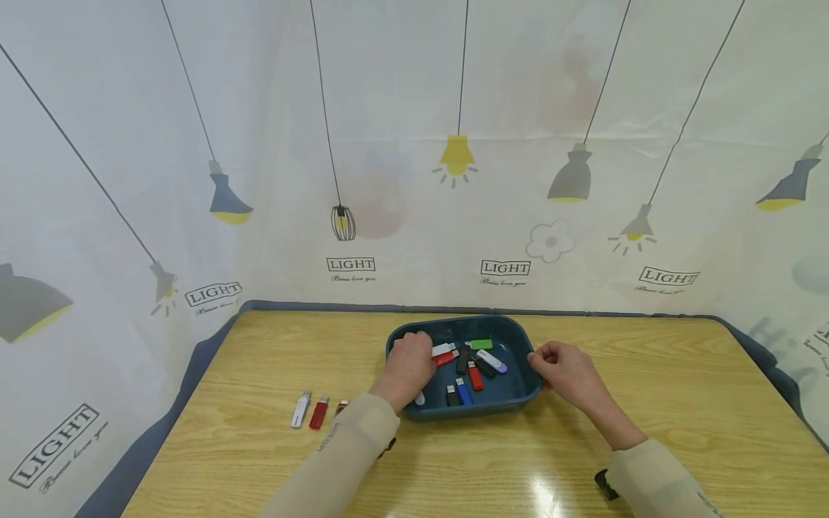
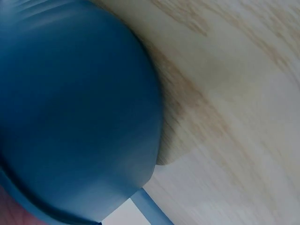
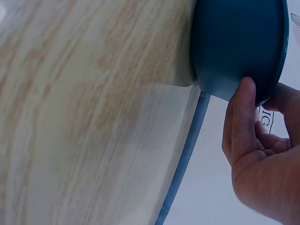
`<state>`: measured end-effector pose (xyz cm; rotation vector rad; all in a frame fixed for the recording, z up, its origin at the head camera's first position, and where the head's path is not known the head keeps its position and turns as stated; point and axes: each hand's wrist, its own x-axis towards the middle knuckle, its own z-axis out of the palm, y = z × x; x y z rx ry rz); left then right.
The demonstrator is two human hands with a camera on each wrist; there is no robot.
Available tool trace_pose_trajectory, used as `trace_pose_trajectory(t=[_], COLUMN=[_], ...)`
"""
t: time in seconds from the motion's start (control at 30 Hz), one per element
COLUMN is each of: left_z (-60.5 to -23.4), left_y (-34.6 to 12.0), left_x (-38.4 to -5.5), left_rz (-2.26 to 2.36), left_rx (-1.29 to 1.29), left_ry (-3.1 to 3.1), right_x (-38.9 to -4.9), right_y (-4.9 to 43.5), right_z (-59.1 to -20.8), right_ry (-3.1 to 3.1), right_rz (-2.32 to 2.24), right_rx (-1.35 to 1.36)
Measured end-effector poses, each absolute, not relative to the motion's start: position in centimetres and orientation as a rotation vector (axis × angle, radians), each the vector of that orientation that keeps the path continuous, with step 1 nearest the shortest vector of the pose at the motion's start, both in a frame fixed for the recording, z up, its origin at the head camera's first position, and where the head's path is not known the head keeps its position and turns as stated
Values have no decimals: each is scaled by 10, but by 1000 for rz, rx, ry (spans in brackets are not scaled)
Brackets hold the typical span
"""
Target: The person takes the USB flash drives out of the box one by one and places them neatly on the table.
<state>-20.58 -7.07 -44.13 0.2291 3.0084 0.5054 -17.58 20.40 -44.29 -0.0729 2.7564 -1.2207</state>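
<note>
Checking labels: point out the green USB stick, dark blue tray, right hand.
Green USB stick (image 1: 481, 344), head view: middle of its body.
Dark blue tray (image 1: 479, 412), head view: front outer wall.
Right hand (image 1: 571, 370), head view: back of the hand.

Boxed "LIGHT" (image 1: 350, 264) rptd on backdrop (image 1: 401, 86), script (image 1: 352, 278) "love you" below; L sleeve (image 1: 337, 460) txt illegible

Left hand (image 1: 408, 365) hides its own fingertips; grip unclear. Left sleeve (image 1: 346, 450) partly covers one USB stick (image 1: 341, 406). Blue tray (image 2: 79, 108) cut off in left-wrist view. Sleeve lettering (image 1: 328, 437) illegibly small.
</note>
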Motion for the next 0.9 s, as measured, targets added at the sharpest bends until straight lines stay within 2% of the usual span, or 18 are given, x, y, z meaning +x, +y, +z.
trace_pose_trajectory(t=[0.43,0.9], left_z=[-428,-405], left_y=[-78,-102], left_x=[-200,-181], left_rz=[533,811], left_rx=[202,122], left_ry=[3059,3065], right_x=[-176,-176], right_y=[204,203], right_z=[-442,-442], right_ry=[2762,2764], right_rz=[-1216,-1224], right_rx=[-92,-91])
